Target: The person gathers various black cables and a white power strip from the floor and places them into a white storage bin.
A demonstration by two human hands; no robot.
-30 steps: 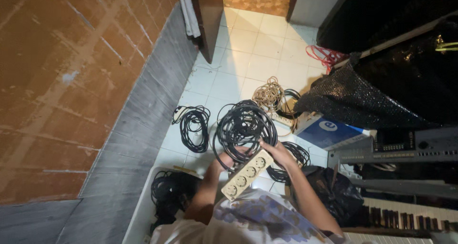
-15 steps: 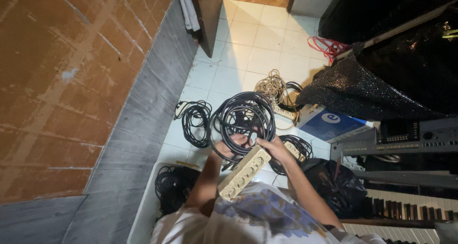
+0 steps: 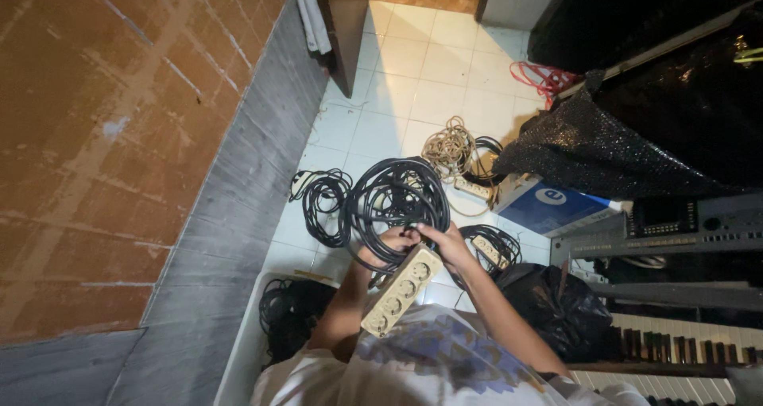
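Two hands [image 3: 420, 245] grip one black cable coil [image 3: 395, 199], one power strip [image 3: 401, 291]

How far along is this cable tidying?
Done: one black coil lies wound on the tiles, more cable sits in the white tub. In hand: both hands, left and right, hold the big black coil with its beige power strip. Left: the tan cord looks tangled.

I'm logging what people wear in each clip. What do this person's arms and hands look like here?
Both forearms are bare, with no gloves, watch or rings that I can make out on the left hand or right hand. A light shirt with a bluish, multicoloured print covers the shoulders.
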